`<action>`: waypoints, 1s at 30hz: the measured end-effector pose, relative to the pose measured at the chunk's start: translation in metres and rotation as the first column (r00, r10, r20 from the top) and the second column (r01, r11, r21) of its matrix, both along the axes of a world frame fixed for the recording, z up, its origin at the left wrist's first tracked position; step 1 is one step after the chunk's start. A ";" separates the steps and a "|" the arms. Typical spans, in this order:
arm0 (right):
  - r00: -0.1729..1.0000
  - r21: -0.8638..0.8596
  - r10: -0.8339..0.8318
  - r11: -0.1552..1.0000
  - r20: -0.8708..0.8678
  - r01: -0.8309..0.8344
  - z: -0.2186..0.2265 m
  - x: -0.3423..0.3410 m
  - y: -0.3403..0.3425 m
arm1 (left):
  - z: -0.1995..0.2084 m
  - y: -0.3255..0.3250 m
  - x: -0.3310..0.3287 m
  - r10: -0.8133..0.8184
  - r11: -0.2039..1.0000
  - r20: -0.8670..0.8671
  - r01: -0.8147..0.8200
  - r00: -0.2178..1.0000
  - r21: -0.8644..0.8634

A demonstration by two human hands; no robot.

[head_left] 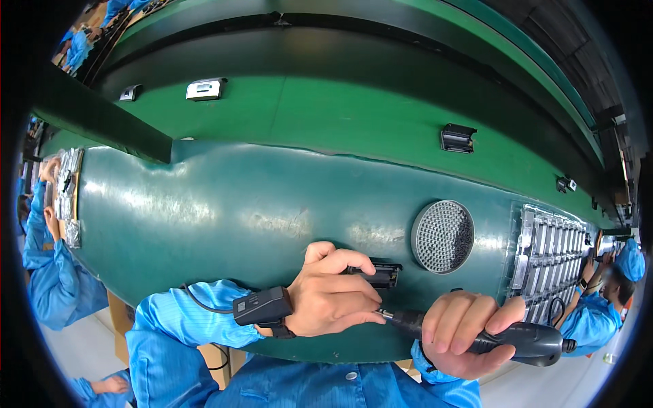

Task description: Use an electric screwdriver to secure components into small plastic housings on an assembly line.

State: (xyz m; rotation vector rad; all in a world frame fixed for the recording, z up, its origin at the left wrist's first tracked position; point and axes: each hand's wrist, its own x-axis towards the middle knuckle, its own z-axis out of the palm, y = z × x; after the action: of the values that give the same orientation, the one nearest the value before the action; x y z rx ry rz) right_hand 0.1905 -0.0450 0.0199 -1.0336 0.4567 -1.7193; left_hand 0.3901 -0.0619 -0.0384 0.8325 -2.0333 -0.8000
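My right hand [462, 330] is wrapped round a black electric screwdriver [534, 342], whose tip points left. My left hand [333, 289] grips a small black plastic housing [388, 276] just above the bench mat. The left thumb and a fingertip meet close to the screwdriver's bit [385, 314]; whether a screw is pinched there is too small to tell. Most of the housing's left end is hidden behind my fingers. Beyond my right hand lies a round grey dish [425, 234] with a dimpled bottom, small dark pieces like screws gathered along its right side.
A clear tray [522, 262] with rows of parts lies at the right. Past the green mat [272, 190] runs a green conveyor belt [326, 122] carrying a white-faced device [205, 89] and a black housing [459, 138]. A dark post [109, 122] crosses the far left. Co-workers sit at both sides.
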 end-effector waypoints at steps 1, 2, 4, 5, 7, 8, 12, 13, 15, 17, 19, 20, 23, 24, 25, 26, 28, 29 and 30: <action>1.000 -0.001 0.003 1.000 -0.002 -0.003 0.002 0.001 0.000 | -0.001 0.001 0.000 0.001 1.000 0.000 -0.001 1.000 0.000; 1.000 0.000 0.003 1.000 -0.003 -0.003 0.001 0.001 -0.001 | -0.002 0.001 0.000 -0.016 1.000 -0.012 0.016 1.000 -0.019; 0.999 -0.064 0.033 0.997 0.011 -0.032 -0.001 0.003 -0.004 | -0.005 0.001 0.001 -0.031 0.999 -0.026 0.030 0.999 -0.036; 0.999 -0.061 0.035 0.998 0.008 -0.034 -0.003 0.003 -0.005 | -0.004 0.000 0.002 -0.017 1.000 0.005 0.018 1.000 -0.021; 0.998 -0.122 0.010 0.992 -0.064 -0.018 -0.002 0.004 -0.007 | 0.002 0.000 0.004 -0.003 1.000 0.030 0.003 1.000 0.000; 0.998 -0.118 0.014 0.993 -0.069 -0.022 -0.002 0.002 -0.007 | 0.007 -0.001 0.005 0.051 0.999 0.046 -0.052 0.998 0.006; 0.975 -0.202 -0.093 0.978 -0.201 0.052 -0.007 -0.010 -0.007 | -0.002 -0.006 0.011 0.117 0.984 0.170 -0.091 0.978 -0.152; 0.967 -0.205 -0.103 0.977 -0.233 0.055 -0.008 -0.012 -0.006 | 0.003 -0.007 0.011 0.116 0.988 0.200 -0.093 0.973 -0.120; 0.956 -0.200 -0.109 0.978 -0.271 0.055 -0.011 -0.010 -0.006 | -0.005 -0.006 0.008 0.120 0.988 0.227 -0.093 0.966 -0.125; 0.945 -0.178 -0.146 0.979 -0.292 0.096 -0.015 -0.006 -0.006 | -0.011 -0.006 0.007 0.118 0.988 0.256 -0.089 0.960 -0.124; 0.945 -0.182 -0.146 0.979 -0.293 0.095 -0.020 -0.005 -0.008 | -0.013 -0.004 0.004 0.134 0.989 0.252 -0.112 0.959 -0.098; 0.946 -0.193 -0.148 0.977 -0.289 0.094 -0.022 -0.005 -0.009 | -0.012 -0.004 0.002 0.128 0.990 0.247 -0.109 0.960 -0.090; 0.943 -0.154 -0.130 0.984 -0.306 0.086 -0.025 -0.003 -0.012 | -0.009 -0.006 0.002 0.157 0.988 0.225 -0.153 0.962 -0.035; 0.943 -0.150 -0.127 0.985 -0.308 0.084 -0.025 -0.003 -0.012 | -0.009 -0.006 0.002 0.165 0.986 0.219 -0.163 0.962 -0.027; 0.942 -0.143 -0.129 0.986 -0.310 0.088 -0.024 -0.002 -0.012 | -0.009 -0.005 0.003 0.173 0.985 0.213 -0.173 0.962 -0.019; 0.941 -0.135 -0.130 0.987 -0.311 0.092 -0.025 -0.002 -0.012 | -0.009 -0.005 0.003 0.175 0.984 0.212 -0.175 0.961 -0.016; 0.940 -0.141 -0.136 0.985 -0.313 0.095 -0.026 0.001 -0.013 | -0.010 -0.005 0.004 0.185 0.983 0.208 -0.183 0.960 -0.030; 0.939 -0.150 -0.142 0.984 -0.313 0.098 -0.027 0.003 -0.012 | -0.010 -0.004 0.005 0.186 0.983 0.208 -0.184 0.960 -0.028; 0.938 -0.147 -0.141 0.984 -0.316 0.098 -0.026 0.004 -0.012 | -0.011 -0.004 0.005 0.196 0.981 0.210 -0.192 0.958 -0.041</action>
State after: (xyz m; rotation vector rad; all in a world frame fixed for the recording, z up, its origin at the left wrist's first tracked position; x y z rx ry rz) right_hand 0.1946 -0.0572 -0.0060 -1.4202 0.6352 -1.7071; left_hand 0.3949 -0.0661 -0.0494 1.1284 -2.0998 -0.6000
